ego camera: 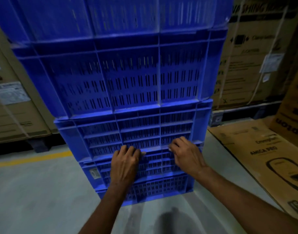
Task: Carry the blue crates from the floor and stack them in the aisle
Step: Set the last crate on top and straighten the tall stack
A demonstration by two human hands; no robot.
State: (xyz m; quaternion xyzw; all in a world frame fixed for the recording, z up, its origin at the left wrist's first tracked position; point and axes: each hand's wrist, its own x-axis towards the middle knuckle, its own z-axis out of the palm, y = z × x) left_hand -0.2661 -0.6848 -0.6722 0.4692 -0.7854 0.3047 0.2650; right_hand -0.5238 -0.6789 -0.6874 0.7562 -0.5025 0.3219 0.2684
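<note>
Blue crates (121, 78), left hand (126, 163), right hand (187, 155), seemingly gripping

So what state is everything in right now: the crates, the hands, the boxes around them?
stack of blue crates: upright on the floor, four tiers in view, top cut off.
left hand: fingers curled on a rib low on the stack.
right hand: fingers curled on a rib beside it.
flat cardboard: lying on the floor right of the stack.
cartons: closed and strapped.
</note>
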